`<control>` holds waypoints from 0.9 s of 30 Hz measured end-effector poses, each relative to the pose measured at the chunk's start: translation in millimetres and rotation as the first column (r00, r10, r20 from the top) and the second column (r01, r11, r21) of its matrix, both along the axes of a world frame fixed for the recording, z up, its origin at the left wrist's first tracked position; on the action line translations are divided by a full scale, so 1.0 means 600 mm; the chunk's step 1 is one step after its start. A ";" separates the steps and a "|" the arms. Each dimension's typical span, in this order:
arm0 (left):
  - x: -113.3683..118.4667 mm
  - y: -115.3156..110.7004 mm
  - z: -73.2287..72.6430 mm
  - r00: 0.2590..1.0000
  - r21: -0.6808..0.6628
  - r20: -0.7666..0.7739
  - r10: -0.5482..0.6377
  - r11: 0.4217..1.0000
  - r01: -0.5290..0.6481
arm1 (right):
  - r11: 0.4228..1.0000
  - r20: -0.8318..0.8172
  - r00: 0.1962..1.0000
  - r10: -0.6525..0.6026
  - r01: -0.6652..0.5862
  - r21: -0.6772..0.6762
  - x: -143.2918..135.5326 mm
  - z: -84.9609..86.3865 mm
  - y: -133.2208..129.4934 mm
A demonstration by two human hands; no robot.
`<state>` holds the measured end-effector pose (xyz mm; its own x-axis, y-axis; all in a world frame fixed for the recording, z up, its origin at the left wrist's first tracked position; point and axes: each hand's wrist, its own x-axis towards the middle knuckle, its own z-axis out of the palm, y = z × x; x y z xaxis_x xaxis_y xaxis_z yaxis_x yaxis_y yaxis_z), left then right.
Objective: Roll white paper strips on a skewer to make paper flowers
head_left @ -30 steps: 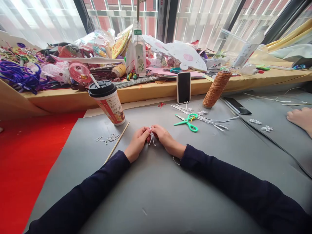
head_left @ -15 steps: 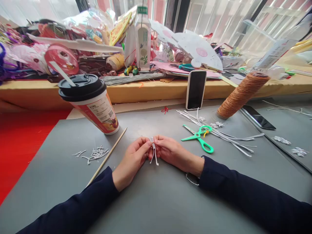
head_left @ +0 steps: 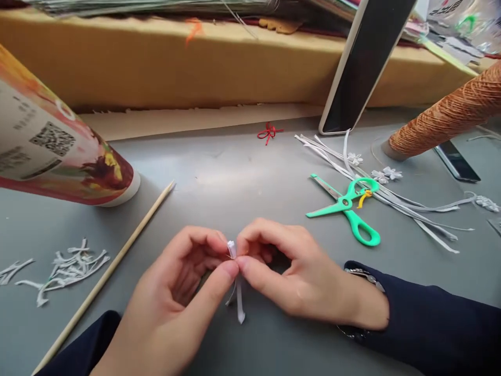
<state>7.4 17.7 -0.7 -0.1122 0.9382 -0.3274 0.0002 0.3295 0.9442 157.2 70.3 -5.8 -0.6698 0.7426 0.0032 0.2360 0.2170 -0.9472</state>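
Grey and smooth, the desk (head_left: 219, 169) lay beneath the fingers (head_left: 258, 230) and spread out to both sides of them. Well beyond the fingers, a long ledge covered in tan material (head_left: 235, 73) ran across the view. To their far left stood a red and white paper cup with a printed code (head_left: 58, 136), cut off by the picture's edge; far to their right stood a tall spool wound with brown twine (head_left: 446, 115). The bare left hand (head_left: 172, 297) and right hand (head_left: 293, 271) met tip to tip, thumbs and forefingers pinched together. Beyond the fingers and to the right, a black-screened phone in a white case (head_left: 364, 62) stood propped on the desk; a flat dark phone (head_left: 457, 161) lay behind the spool. Left of the fingers, a pale pointed wooden stick (head_left: 113, 266) lay slantwise. Green-handled scissors (head_left: 344, 202) lay open to their right, touching a loose bunch of long white strips (head_left: 438, 209). Far left of the fingers was a heap of short white offcuts (head_left: 66, 269). Small white knotted flowers (head_left: 385, 175) sat near the strips, and a little red cord knot (head_left: 269, 133) lay straight ahead. Smallest, a slim white cord piece (head_left: 239, 292) was gripped between both hands' fingertips, its tails hanging below.
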 end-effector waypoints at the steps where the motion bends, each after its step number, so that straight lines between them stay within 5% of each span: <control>1: 0.000 0.001 0.000 1.000 -0.008 -0.005 0.003 1.000 -0.003 | 1.000 0.009 1.000 -0.004 0.004 0.015 0.000 0.000 0.001; 12: -0.003 0.009 -0.009 0.992 0.012 0.115 0.046 0.999 -0.047 | 0.998 -0.005 0.999 -0.054 0.054 -0.031 -0.004 -0.003 0.006; 21: -0.005 0.019 -0.008 0.996 0.119 -0.081 -0.024 0.992 0.033 | 0.997 -0.094 0.992 -0.083 0.083 -0.004 -0.013 -0.003 0.009; 27: -0.005 0.015 -0.008 0.995 0.161 -0.077 -0.068 0.984 0.080 | 0.995 -0.113 0.991 -0.078 0.084 0.048 -0.014 -0.005 0.011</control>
<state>4.5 26.5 -5.5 -0.0581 0.9850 -0.1626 0.0881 0.1673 0.9820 148.6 76.6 -8.8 -0.6009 0.7911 0.1146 0.1491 0.2518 -0.9562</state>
